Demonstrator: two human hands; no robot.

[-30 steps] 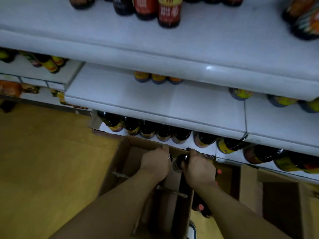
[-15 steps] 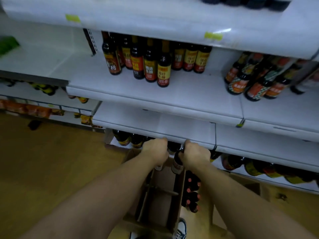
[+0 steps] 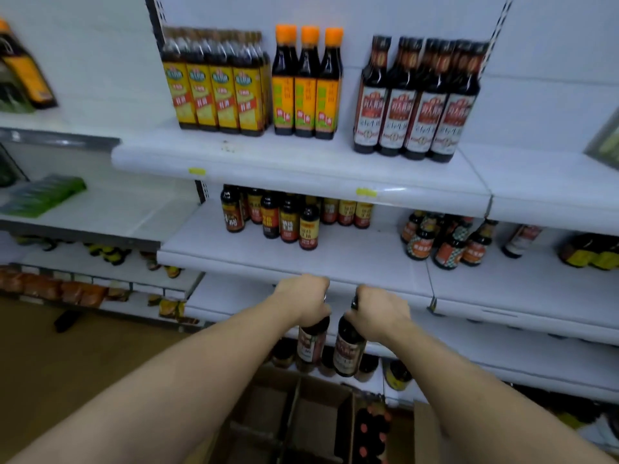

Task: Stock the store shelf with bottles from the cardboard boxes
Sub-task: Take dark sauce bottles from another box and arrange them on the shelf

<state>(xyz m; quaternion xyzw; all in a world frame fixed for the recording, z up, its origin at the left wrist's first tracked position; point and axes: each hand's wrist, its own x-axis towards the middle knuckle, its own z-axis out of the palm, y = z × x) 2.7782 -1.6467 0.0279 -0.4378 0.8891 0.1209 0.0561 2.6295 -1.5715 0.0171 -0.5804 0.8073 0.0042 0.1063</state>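
Observation:
My left hand grips the neck of a dark sauce bottle that hangs below it. My right hand grips the neck of a second dark bottle with a red and white label. Both bottles are upright, side by side, in front of the white store shelf, just below its front edge. An open cardboard box with dividers lies on the floor under my arms. Several red-capped bottles stand in its right part.
Rows of dark sauce bottles stand at the back of the middle shelf, with more jars to the right. The upper shelf carries yellow-labelled, orange-capped and red-labelled bottles. A second cardboard box is at the lower right.
Both hands have lifted a bottle each out of the cardboard box, up to the level of the middle shelf edge. My view has tilted upward to the higher shelves.

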